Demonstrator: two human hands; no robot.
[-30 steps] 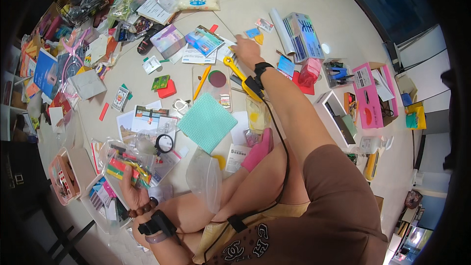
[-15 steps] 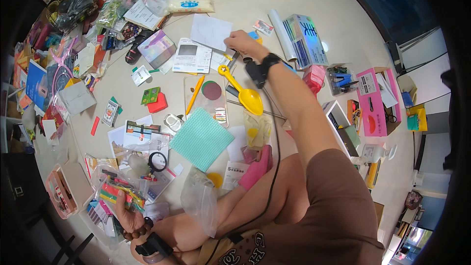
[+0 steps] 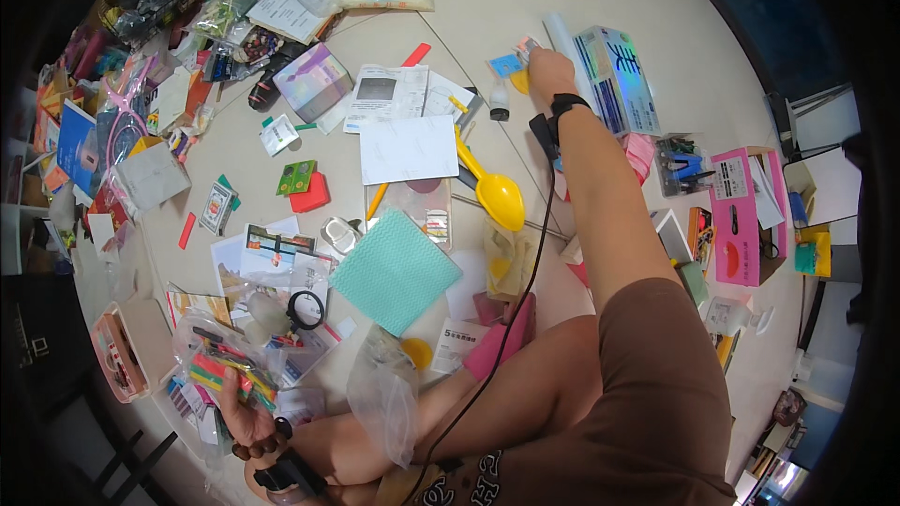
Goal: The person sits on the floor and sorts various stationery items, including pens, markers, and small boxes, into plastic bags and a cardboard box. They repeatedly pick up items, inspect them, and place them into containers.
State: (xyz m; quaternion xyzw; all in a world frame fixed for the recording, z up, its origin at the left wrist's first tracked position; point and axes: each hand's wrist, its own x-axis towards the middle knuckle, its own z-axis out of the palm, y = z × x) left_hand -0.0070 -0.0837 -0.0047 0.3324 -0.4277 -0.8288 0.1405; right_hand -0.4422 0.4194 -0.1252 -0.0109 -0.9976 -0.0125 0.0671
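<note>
My left hand point(image 3: 247, 420) is closed on a clear plastic bag point(image 3: 225, 356) of colourful sticks or pens, low on the left by my knee. Far forward, my right hand point(image 3: 551, 73) has its fingers closed at a small printed card point(image 3: 526, 47); the fingertips are partly hidden. Beside that card lie a blue card point(image 3: 507, 66) and a yellow piece point(image 3: 520, 81). A sheet of white paper point(image 3: 409, 150) rests across an orange pencil point(image 3: 377, 199) and a clear case point(image 3: 437, 221). To its right lies a yellow toy shovel point(image 3: 500, 199).
A turquoise textured square point(image 3: 396, 272) lies before my legs. An iridescent box point(image 3: 617, 80) and a white roll point(image 3: 568, 52) flank my right hand. A pink box point(image 3: 737, 225) stands at right. Heaped bags and papers fill the far left. A black cable point(image 3: 514, 323) hangs across my leg.
My right hand has let go of the white paper, which now lies nearer me over the pencil and case. The hand has moved right to the small card. My left hand stays put.
</note>
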